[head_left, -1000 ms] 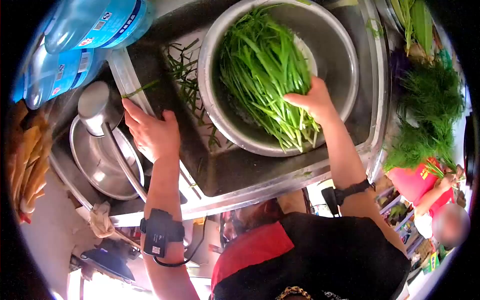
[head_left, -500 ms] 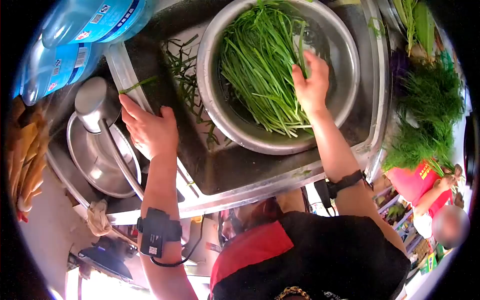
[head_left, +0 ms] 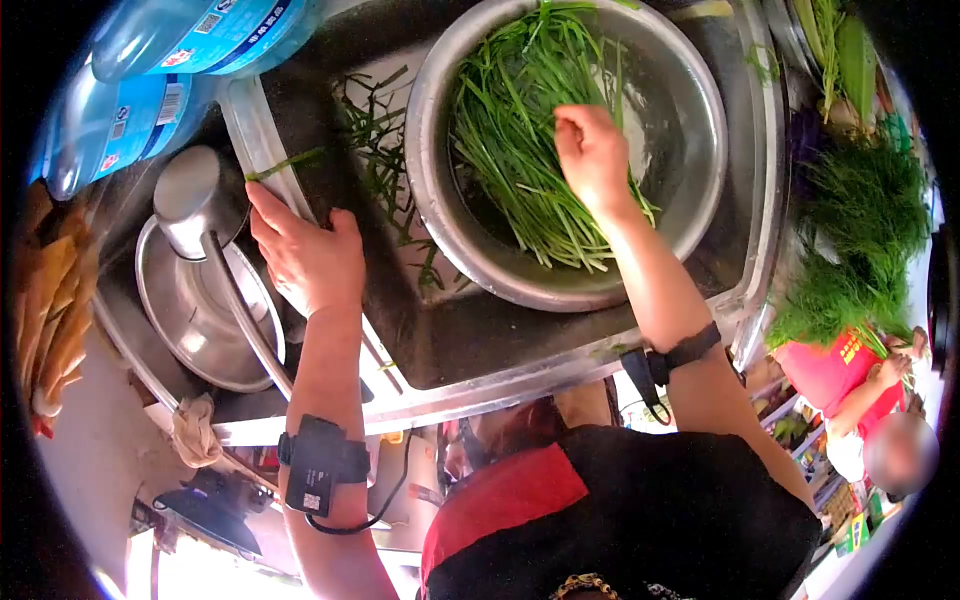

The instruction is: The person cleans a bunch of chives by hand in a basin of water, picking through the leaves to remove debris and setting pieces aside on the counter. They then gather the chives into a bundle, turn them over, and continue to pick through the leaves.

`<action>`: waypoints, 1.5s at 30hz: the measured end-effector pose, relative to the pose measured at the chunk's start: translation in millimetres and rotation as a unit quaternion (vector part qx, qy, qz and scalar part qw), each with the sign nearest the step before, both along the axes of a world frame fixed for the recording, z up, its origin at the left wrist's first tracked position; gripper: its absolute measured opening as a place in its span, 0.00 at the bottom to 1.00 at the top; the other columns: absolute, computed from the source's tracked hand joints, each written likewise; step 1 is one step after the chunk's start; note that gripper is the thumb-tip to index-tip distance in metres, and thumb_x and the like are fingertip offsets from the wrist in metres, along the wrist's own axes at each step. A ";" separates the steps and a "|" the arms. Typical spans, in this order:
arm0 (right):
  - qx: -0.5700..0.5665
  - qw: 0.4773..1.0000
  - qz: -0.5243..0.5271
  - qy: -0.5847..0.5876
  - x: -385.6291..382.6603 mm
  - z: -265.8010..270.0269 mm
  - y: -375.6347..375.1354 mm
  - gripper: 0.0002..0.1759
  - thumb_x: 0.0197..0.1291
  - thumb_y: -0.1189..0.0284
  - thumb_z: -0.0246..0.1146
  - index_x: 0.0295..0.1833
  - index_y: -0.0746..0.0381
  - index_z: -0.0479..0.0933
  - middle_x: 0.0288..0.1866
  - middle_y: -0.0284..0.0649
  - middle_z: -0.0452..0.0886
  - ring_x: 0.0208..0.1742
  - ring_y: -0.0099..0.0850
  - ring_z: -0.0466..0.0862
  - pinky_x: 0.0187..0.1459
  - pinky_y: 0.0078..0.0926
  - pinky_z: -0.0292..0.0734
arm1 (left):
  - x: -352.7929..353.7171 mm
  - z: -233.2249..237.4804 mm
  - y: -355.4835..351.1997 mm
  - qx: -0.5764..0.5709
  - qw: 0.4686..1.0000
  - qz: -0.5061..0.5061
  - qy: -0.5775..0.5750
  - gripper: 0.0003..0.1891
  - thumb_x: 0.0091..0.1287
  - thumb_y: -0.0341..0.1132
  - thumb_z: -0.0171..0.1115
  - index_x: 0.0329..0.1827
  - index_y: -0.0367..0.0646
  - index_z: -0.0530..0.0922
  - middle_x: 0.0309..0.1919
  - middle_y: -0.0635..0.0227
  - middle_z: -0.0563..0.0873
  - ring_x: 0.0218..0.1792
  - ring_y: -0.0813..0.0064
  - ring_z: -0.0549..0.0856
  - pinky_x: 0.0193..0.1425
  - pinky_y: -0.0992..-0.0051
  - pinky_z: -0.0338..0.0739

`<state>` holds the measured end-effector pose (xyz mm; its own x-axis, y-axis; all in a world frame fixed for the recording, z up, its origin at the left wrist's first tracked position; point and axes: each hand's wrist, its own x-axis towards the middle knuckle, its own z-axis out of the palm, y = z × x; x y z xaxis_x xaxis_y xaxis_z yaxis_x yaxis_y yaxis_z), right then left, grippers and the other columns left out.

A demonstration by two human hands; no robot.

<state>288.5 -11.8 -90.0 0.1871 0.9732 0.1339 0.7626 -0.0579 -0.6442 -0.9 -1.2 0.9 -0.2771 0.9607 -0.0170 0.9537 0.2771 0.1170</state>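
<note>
A bundle of long green garlic chives (head_left: 525, 150) lies with some water in a large steel basin (head_left: 428, 215); the pale cut ends point toward me. Over the bundle is my right hand (head_left: 595, 160), its fingers curled in and closed. Whether a leaf is pinched in them cannot be made out. My left hand (head_left: 310, 255) rests on the metal divider (head_left: 262, 150) of the sink, fingers stretched out and holding nothing. Near its fingertips a single green leaf (head_left: 288, 163) lies across the divider.
Leaf scraps (head_left: 375, 150) are scattered in the sink left of the basin. In the left compartment are a steel ladle (head_left: 190, 195) and a bowl (head_left: 210, 345). Large blue water bottles (head_left: 200, 40) stand upper left. Dill (head_left: 860, 200) lies right, near another person in red (head_left: 830, 375).
My right hand has moved left across the chives, and its fingers have gone from spread to curled. My left hand stays on the divider.
</note>
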 end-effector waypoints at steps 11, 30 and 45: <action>-0.095 0.994 -0.047 -0.037 30.9 -25.3 27.1 0.13 0.53 0.67 0.66 0.45 0.56 0.84 0.40 0.42 0.82 0.34 0.39 0.84 0.39 0.33 0.78 | -1.1 -1.1 -0.9 0.011 1.000 -0.016 -0.001 0.47 0.51 0.34 0.64 0.74 0.37 0.49 0.61 0.44 0.67 0.58 0.46 0.74 0.59 0.56 0.71; 0.092 0.991 -0.039 -0.094 15.6 4.2 19.1 0.12 0.53 0.72 0.65 0.45 0.57 0.81 0.39 0.42 0.80 0.39 0.40 0.81 0.40 0.37 0.77 | -2.5 -3.3 -0.5 0.010 1.000 -0.010 -0.005 0.47 0.51 0.35 0.65 0.73 0.37 0.49 0.60 0.44 0.68 0.57 0.45 0.74 0.59 0.55 0.71; -0.029 0.971 -0.076 0.226 1.5 20.4 24.5 0.07 0.59 0.70 0.64 0.42 0.61 0.80 0.32 0.36 0.84 0.31 0.22 0.82 0.35 0.21 0.77 | -1.4 -1.1 1.0 0.004 1.000 -0.002 0.003 0.47 0.51 0.35 0.65 0.74 0.38 0.49 0.60 0.45 0.68 0.57 0.46 0.74 0.58 0.56 0.72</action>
<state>290.0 12.7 -69.5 0.3561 0.9332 -0.0486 0.3823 -0.1930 -0.9036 -2.3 -0.3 -0.2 -0.2736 0.9618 -0.0081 0.9554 0.2727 0.1132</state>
